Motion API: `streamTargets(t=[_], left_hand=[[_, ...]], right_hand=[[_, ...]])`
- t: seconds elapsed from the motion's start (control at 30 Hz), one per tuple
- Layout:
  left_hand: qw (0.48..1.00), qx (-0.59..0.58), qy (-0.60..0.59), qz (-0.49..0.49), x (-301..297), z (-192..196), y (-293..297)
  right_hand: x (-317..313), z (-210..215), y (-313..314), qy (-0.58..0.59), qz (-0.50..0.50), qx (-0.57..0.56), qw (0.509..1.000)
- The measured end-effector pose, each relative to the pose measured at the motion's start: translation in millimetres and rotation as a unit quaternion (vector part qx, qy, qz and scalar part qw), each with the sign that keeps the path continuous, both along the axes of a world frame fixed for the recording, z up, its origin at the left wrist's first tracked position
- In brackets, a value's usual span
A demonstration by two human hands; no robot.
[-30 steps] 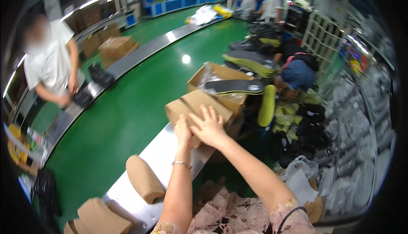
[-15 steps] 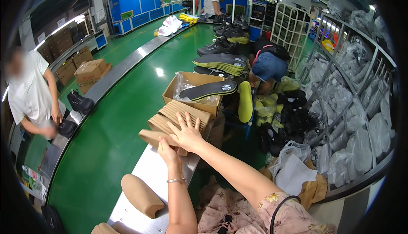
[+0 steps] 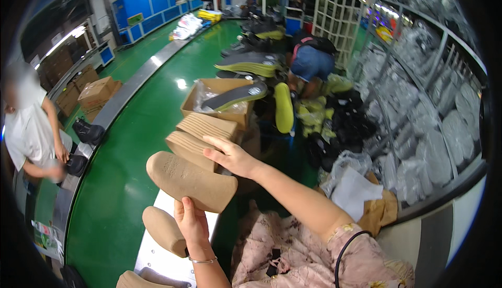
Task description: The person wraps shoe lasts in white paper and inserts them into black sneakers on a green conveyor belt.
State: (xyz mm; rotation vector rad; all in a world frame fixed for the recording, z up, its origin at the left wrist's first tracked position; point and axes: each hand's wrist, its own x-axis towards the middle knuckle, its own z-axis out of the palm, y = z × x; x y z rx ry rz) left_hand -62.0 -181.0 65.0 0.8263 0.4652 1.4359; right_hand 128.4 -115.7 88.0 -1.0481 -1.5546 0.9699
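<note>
My left hand [image 3: 192,225] grips a tan moulded-pulp shoe insert [image 3: 191,181] by its near edge, thumb on top. The insert is tilted, its broad face toward me, and hides part of the stack beyond. My right hand [image 3: 234,158] has its fingers stretched out against the right side of a nested stack of similar inserts [image 3: 209,126]. Nearer to me, a loose insert [image 3: 163,229] lies on the white metal table [image 3: 151,259]. Part of another tan insert [image 3: 137,280] shows at the lower edge.
Behind the stack stands an open cardboard box [image 3: 193,97] with a black insole [image 3: 235,97] across it. Stacked insoles [image 3: 248,65] and shoes lie farther back. A wire rack of bagged items [image 3: 418,131] fills the right. People work at left, beyond the green surface, and bent over at right.
My left hand has lifted one insert off the stack's near end and brought it toward me. My right hand has slid to the stack's right side. The whole view has shifted slightly.
</note>
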Motion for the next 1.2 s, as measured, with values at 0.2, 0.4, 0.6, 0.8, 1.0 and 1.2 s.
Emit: streamTargets(t=[0.2,0.4,0.6,0.8,1.0,1.2], left_hand=[[0.957,-0.114,0.010,-0.266,23.2,-33.9,-40.4],[0.905,-0.285,-0.009,-0.316,75.4,-59.2,-90.6],[0.915,-0.284,0.105,-0.267,122.7,-106.5,-103.9],[0.895,-0.304,0.154,-0.288,144.6,-127.5,-94.5],[0.862,-0.388,0.237,-0.225,166.8,-152.7,-76.2],[0.854,-0.419,0.227,-0.210,176.6,-180.3,-65.5]], right_hand=[[14.2,-37.9,-154.5,0.154,0.052,-0.149,0.975],[16.9,-94.3,-253.5,-0.028,-0.220,-0.089,0.971],[119.2,-128.4,-264.0,0.133,-0.399,-0.143,0.896],[307.3,-324.3,-314.9,-0.081,-0.788,-0.191,0.580],[349.2,-384.8,-307.5,-0.221,-0.773,-0.362,0.471],[353.0,-422.5,-309.8,-0.246,-0.725,-0.400,0.505]])
